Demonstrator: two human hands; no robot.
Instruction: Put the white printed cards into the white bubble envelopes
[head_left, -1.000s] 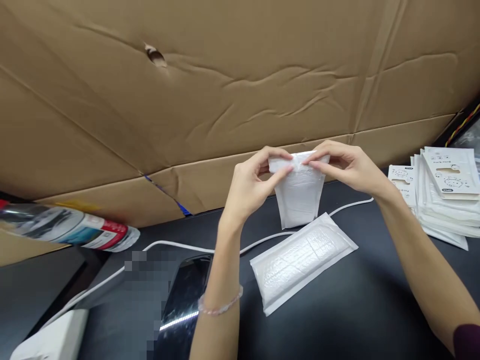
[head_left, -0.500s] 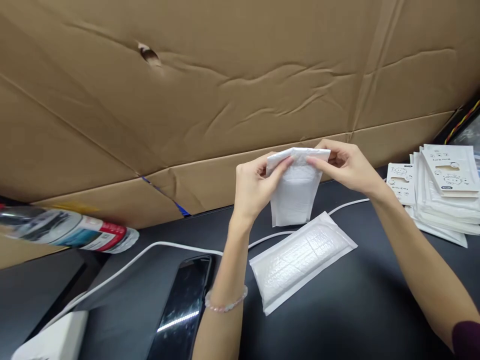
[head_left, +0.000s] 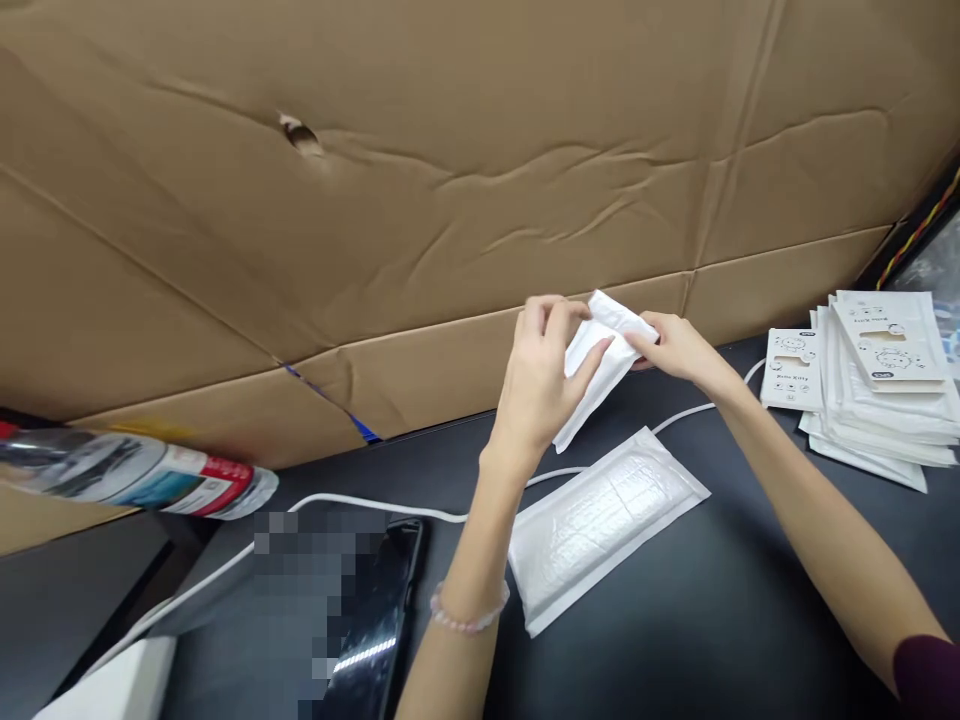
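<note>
A white padded bubble mailer (head_left: 600, 372) is tilted in the air above the desk, its top end folded over. My right hand (head_left: 675, 345) pinches its right corner, thumb in front. My left hand (head_left: 541, 375) is at its left side, thumb and fingers apart; the thumb lies over the mailer's face, and whether it touches I cannot tell. Below both hands a second padded mailer (head_left: 607, 525) lies flat on the black desk, its bubble texture showing.
Right of my hands is a stack of white mailers (head_left: 892, 420) with printed cards (head_left: 889, 340) on and beside it. A phone (head_left: 375, 620), a white cable (head_left: 330, 497) and a plastic bottle (head_left: 142, 475) are on the left. A cardboard sheet (head_left: 480, 160) stands behind.
The held mailer has turned from nearly upright to a slant. My left hand has loosened from its top left edge and its fingers have spread; my right hand keeps its hold.
</note>
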